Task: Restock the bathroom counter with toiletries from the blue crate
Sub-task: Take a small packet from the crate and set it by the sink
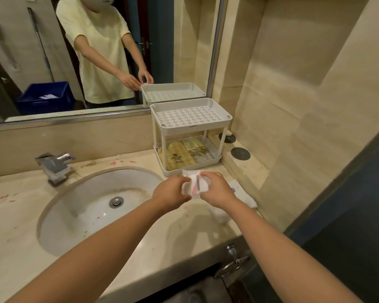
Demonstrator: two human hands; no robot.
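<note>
Both hands hold a small stack of white toiletry packets (195, 185), one showing a pink and grey item, just in front of the white two-tier rack (192, 127). My left hand (172, 192) grips the stack's left side, my right hand (217, 189) its right side. The rack's top shelf holds nothing I can see; its bottom shelf holds yellow packets (177, 157) and thin packets (196, 147). The blue crate (46, 97) shows only as a reflection in the mirror, behind the person.
A sink basin (85, 206) and chrome tap (55, 166) lie to the left. The beige counter (184, 232) has pink stains. White packets (243, 193) lie on the counter at the right. Two round dark discs (240, 153) sit on a raised ledge by the wall.
</note>
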